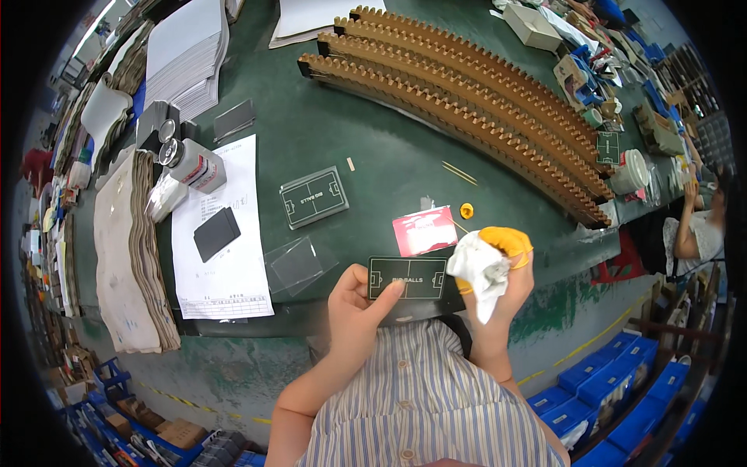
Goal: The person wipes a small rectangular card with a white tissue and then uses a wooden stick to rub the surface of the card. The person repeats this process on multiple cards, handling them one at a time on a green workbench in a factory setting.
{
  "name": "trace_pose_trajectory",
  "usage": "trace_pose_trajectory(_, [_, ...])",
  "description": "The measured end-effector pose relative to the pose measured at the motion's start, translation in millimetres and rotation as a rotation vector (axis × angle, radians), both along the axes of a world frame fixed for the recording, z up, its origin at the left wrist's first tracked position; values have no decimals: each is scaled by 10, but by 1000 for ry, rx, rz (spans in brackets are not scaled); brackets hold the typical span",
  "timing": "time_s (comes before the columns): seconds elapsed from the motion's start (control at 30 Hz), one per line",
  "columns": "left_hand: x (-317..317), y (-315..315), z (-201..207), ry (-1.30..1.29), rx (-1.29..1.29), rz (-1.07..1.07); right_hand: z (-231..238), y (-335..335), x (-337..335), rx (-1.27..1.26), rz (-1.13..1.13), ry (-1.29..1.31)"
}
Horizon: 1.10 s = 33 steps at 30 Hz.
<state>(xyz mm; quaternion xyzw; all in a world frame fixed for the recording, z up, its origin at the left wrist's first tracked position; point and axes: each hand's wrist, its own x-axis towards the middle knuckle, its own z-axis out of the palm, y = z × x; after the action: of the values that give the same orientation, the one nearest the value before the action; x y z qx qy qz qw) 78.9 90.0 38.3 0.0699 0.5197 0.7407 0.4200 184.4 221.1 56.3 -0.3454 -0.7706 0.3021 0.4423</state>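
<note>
My left hand (pixel 356 311) pinches a dark green card (pixel 407 278) with white football-pitch lines, thumb on its face. Close to the card's right end, my right hand (pixel 506 288) is closed around a crumpled white cloth (pixel 481 272). Something yellow (pixel 510 243) wraps its fingers; whether it is a glove or a cloth I cannot tell. A thin stick (pixel 461 226) pokes up beside these fingers. Just beyond the held card lies a pink-and-white card (pixel 425 231). Farther left sits a stack of matching green cards (pixel 314 198).
Several long slotted wooden racks (pixel 459 93) cross the far right of the green table (pixel 381 163). A small yellow ring-shaped piece (pixel 467 210) and two thin sticks (pixel 460 173) lie nearer. At left are a metal-topped bottle (pixel 194 165), a printed sheet (pixel 222 272) and folded cloths (pixel 132 249).
</note>
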Motion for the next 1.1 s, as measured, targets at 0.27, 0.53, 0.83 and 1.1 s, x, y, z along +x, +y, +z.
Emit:
trace_pose_trajectory(0.27, [16, 101, 43, -98, -4, -22, -230, 390, 415, -448, -64, 394])
trace_pose_trajectory(0.53, [74, 269, 60, -117, -5, -67, -434, 632, 602, -239, -307, -8])
trace_pose_trajectory(0.83, [194, 386, 71, -69, 9, -115, -525, 707, 710, 28, -439, 31])
trace_pose_trajectory(1.1, [281, 451, 48, -22, 24, -155, -416, 431, 665, -46, 155, 410])
